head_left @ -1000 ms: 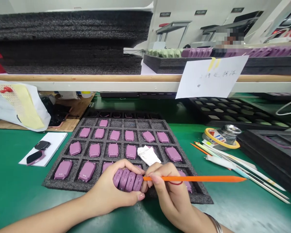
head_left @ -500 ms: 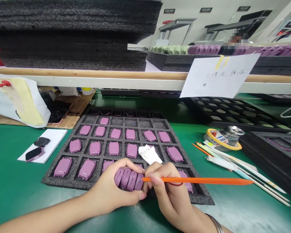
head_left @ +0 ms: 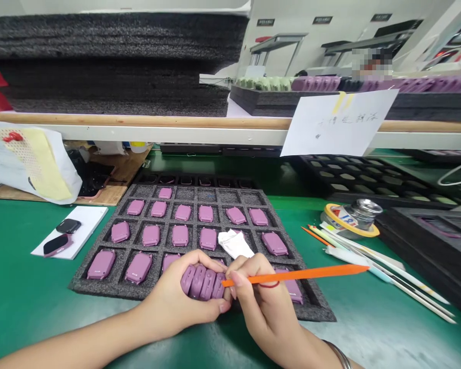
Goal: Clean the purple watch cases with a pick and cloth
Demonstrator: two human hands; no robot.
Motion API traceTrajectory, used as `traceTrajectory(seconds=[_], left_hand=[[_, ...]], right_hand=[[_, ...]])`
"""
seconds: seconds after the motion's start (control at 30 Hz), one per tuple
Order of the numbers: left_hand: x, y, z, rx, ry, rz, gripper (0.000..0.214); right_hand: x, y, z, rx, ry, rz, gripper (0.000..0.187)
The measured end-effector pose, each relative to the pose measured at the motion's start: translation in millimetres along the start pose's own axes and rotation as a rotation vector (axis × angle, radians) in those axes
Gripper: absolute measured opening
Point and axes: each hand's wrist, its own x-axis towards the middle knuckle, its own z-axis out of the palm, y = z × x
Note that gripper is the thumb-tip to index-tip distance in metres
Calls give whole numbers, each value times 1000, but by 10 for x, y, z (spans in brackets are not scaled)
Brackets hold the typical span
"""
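Orange stick (head_left: 311,273) lying left to right, left tip at the purple cases (head_left: 207,284).
The right hand (head_left: 269,302) pinches it, fingers closed near that tip; just left, the left hand (head_left: 174,300) clamps the cases, near the foam tray (head_left: 322,310).

A foam tray (head_left: 230,196) of purple watch cases (head_left: 180,236) on a green workbench (head_left: 26,282) shows a workshop.

Left forearm (head_left: 100,333) slants in from the lower left, left hand (head_left: 172,292) cupped at lower centre; right hand (head_left: 267,300) pinches close beside it
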Motion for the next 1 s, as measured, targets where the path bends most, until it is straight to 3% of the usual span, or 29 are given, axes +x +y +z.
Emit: traceTrajectory(seconds=[0.33,1.0], left_hand=[[7,12,1,18,-27,20,33],[16,-16,-35,25,-7,13,34]], right_hand=[[15,-21,-26,-29,-36,-19,19],[-39,-3,5,7,28,-31,20]])
